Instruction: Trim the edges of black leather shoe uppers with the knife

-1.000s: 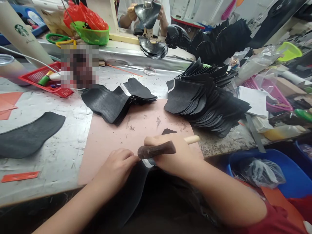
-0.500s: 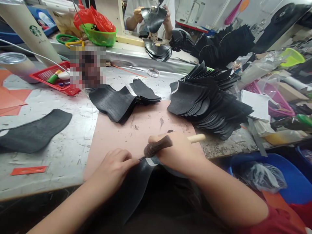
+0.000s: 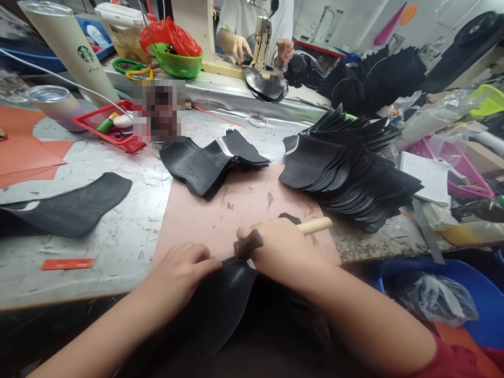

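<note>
At the near edge of the pink mat (image 3: 220, 220), a black leather panel (image 3: 230, 302) is held by the left hand (image 3: 185, 268), whose fingers are drawn in narrow along the panel's upper edge; how firmly it is pinched cannot be told. The rest of the panel is draped downward, off the mat's near side. Over the mat's near right part, a hammer (image 3: 249, 244) is gripped by the right hand (image 3: 285, 247), with the fingers closed around its pale wooden handle (image 3: 318, 226). Its dark head is held at the panel's edge, near the left thumb; whether it is touching cannot be told. Across the mat's far left corner a stack of black panels (image 3: 197, 165) is laid, crossed on top by a white band (image 3: 224, 146), and across the far right corner a larger fanned stack (image 3: 315, 165) is spread. Left of the mat, a loose black panel (image 3: 92, 205) and, nearer, an orange strip (image 3: 66, 263) are laid on the table (image 3: 134, 236). Well beyond the mat, a co-worker's hands (image 3: 241, 51) are held beside a machine post (image 3: 261, 44).
</note>
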`<state>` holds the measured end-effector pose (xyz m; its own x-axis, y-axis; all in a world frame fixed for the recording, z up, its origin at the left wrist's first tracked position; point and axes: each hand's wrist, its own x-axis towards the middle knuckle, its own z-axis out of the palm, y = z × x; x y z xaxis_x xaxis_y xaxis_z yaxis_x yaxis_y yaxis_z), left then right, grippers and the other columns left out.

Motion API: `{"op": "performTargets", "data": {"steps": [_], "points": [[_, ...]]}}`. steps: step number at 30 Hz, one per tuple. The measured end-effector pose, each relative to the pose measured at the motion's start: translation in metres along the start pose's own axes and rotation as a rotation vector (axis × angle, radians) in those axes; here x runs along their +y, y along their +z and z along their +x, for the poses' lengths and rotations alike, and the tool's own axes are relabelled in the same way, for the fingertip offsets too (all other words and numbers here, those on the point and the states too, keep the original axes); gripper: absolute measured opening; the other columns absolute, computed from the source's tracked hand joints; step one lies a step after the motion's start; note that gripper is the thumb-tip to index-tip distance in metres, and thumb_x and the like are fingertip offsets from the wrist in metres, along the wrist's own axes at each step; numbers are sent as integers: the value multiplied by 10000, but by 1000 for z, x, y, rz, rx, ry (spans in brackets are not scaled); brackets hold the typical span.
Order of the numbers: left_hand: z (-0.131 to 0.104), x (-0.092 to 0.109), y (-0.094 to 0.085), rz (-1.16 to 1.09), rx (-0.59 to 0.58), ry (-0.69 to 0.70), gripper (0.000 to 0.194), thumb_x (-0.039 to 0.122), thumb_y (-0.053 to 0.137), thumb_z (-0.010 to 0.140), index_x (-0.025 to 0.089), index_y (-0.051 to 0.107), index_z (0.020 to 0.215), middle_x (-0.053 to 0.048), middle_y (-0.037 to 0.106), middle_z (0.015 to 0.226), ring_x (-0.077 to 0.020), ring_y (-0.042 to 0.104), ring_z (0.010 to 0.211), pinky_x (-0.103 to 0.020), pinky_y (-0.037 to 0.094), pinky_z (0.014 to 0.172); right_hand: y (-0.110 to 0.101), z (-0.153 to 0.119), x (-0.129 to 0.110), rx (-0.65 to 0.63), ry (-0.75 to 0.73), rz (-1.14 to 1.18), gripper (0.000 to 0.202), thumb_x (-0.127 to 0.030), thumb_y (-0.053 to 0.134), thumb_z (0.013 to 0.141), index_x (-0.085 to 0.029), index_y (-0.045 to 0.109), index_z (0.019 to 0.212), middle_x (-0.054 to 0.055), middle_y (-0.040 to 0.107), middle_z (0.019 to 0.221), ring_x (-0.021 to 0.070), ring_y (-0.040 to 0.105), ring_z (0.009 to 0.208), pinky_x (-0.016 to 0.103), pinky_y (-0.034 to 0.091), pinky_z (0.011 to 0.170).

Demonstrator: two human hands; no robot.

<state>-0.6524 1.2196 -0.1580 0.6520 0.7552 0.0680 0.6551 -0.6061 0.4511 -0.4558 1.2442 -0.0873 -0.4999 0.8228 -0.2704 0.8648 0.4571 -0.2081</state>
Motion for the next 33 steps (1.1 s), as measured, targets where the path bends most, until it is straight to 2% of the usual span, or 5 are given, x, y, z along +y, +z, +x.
{"op": "performTargets", "data": {"steps": [12,18,22,26,33], "points": [[-13,-6,-6,-89,12,19,290,147,306,871,193,593,863,-35,565,794,-147,497,733,-279,393,678,11,7,-11,5,-31,29,143,-178,454,741,-217,587,775,-21,610,641,108,492,518,245,216,464],[-18,-10,-9,-81,-32,3,299,117,298,862,212,580,894,-24,552,798,-145,486,739,-280,379,685,12,11,-14,44,-71,4,164,-162,440,731,-223,584,779,-18,601,622,118,494,540,249,216,476],[-22,-13,-10,-35,10,20,302,114,310,859,212,594,893,-36,552,800,-152,485,740,-282,375,670,12,13,-18,-32,-84,-6,168,-144,446,710,-212,586,771,-7,608,638,124,496,554,248,222,481],[-25,-14,-14,-87,-50,-12,309,88,317,834,213,594,888,-26,543,777,-138,486,719,-256,389,654,13,15,-23,-19,-80,35,161,-156,437,724,-212,583,764,-13,600,642,111,483,544,246,223,490],[-36,-17,-15,-102,-12,-22,320,59,335,814,231,591,898,-19,535,793,-142,478,737,-262,377,664,14,20,-34,-11,-120,13,137,-151,447,715,-204,571,739,-10,587,609,110,470,521,253,200,474]]}}
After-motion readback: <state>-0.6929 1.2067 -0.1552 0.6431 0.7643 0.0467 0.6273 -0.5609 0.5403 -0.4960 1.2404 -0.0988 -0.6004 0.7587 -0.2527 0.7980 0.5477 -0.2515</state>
